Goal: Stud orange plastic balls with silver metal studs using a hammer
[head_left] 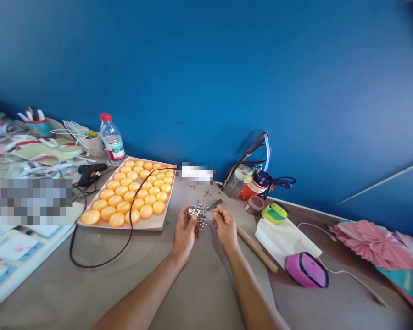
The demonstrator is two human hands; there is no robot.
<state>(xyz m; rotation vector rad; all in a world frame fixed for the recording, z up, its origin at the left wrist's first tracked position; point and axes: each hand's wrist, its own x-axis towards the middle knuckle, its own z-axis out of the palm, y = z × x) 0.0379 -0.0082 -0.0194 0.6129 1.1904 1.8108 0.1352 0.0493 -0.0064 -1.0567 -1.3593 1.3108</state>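
My left hand (pixel 186 230) is closed around a shiny silver object (pixel 195 211) with many small bead-like knobs; its exact kind is unclear. Close by on the right, my right hand (pixel 224 224) has thumb and fingers pinched together at the beaded side. Whatever lies in that pinch is too small to make out. Just beyond the right fingers shows the dark head of a hammer (pixel 215 204). Its wooden handle (pixel 258 250) runs along the table to the right of my right hand.
A tray (pixel 160 221) of orange balls (pixel 123 207) stands left, a black cable (pixel 99 266) looping over it. Behind are a bottle (pixel 113 142) and glue gun (pixel 91 173). To the right lie a glass jar (pixel 239 181), white cloth (pixel 278 240), purple block (pixel 307 270) and pink folded paper (pixel 378 243).
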